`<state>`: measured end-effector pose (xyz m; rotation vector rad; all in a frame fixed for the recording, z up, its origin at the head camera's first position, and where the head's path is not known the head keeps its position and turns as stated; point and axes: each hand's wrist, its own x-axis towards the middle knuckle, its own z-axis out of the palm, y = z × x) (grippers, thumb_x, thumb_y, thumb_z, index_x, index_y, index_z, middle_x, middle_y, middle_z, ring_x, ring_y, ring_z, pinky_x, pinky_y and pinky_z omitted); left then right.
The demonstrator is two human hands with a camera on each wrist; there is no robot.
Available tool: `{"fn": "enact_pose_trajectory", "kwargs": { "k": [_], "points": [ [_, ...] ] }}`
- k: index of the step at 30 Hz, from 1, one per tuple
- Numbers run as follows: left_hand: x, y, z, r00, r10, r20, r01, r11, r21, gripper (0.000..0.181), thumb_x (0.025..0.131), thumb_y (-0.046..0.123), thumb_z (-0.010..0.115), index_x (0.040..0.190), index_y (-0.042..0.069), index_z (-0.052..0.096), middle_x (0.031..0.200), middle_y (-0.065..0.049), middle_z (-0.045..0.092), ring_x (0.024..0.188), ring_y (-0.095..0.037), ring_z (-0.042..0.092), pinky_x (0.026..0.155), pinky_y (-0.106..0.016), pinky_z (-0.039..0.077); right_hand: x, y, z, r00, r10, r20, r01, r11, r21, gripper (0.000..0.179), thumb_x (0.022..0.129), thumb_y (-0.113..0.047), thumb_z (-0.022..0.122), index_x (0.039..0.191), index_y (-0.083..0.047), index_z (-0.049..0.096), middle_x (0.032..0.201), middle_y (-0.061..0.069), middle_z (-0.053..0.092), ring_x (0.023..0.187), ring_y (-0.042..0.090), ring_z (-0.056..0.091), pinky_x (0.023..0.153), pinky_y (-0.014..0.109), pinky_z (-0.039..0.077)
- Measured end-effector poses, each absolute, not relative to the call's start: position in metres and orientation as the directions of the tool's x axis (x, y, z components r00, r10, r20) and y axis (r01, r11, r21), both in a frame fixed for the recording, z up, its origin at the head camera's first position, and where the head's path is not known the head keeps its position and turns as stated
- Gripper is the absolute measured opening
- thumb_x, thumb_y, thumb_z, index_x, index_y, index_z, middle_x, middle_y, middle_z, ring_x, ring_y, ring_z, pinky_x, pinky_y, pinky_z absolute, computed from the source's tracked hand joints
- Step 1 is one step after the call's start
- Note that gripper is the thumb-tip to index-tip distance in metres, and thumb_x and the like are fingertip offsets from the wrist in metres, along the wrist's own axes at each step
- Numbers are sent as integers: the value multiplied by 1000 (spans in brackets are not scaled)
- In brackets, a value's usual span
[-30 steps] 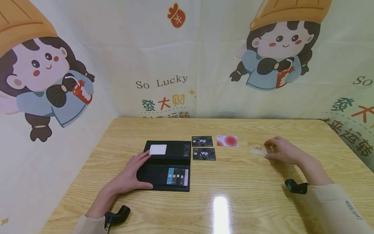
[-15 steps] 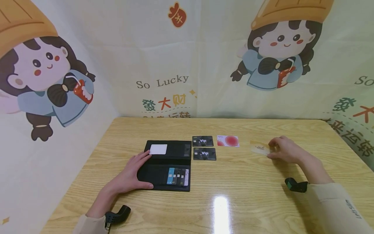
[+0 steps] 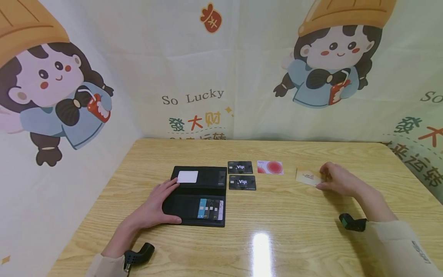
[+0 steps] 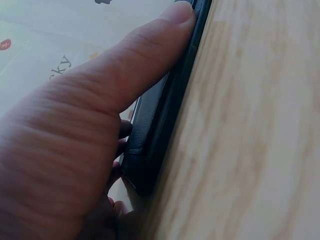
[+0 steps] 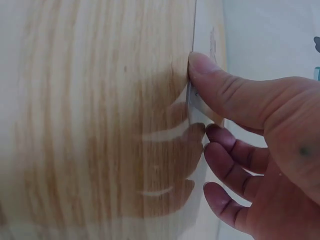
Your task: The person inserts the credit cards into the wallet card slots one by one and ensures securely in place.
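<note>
A black card wallet (image 3: 185,207) lies unfolded on the table, with a white card (image 3: 187,177) in its upper half and several overlapping cards (image 3: 210,209) in its lower half. My left hand (image 3: 152,207) rests on the wallet's left side, fingers spread. Seen from the left wrist, the thumb (image 4: 145,55) lies along the wallet edge. Over at the right, my right hand (image 3: 340,179) pinches the right end of a pale translucent card (image 3: 306,177). In the right wrist view, the thumb (image 5: 215,82) is on the card's near edge and the other fingers are curled.
Two black Vip cards (image 3: 240,167) lie one above the other just right of the wallet. Beside them is a pink-and-white card (image 3: 270,167) with a red circle. A patterned cloth (image 3: 194,69) hangs behind the wooden table (image 3: 294,231).
The right hand and the translucent card have shifted slightly to the right, and the card's tilt has changed a little. The left hand and wallet have stayed put.
</note>
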<state>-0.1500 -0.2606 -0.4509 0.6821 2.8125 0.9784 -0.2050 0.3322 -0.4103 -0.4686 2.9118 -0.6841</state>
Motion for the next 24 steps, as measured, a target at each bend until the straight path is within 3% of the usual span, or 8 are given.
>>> {"fn": "enact_pose_trajectory", "kwargs": {
  "k": [9,20,24],
  "points": [
    [-150,-262,-452,-896,438,66,387,701,598,108,70,52,88,155,7,39,165,-13,24,150,-41,13,116,-66,6,-202,330,-410,-942,-331,-64,-262,838,-478,55,87,-17,81,122,15,51,90,9,55,82,23,51,71,40,45],
    [-152,-262,-454,-897,438,58,381,698,607,109,70,52,88,156,8,38,165,-12,23,150,-41,12,116,-67,5,-196,332,-411,-943,-321,-89,-224,810,-542,69,84,-26,84,128,15,51,109,19,60,95,29,54,82,47,47],
    [-153,-262,-454,-896,439,60,381,695,610,109,70,51,89,156,7,38,165,-12,23,150,-41,12,116,-67,5,-196,331,-412,-939,-332,-84,-234,801,-551,70,84,-27,84,130,15,51,109,16,57,94,27,51,80,40,46]
  ]
}}
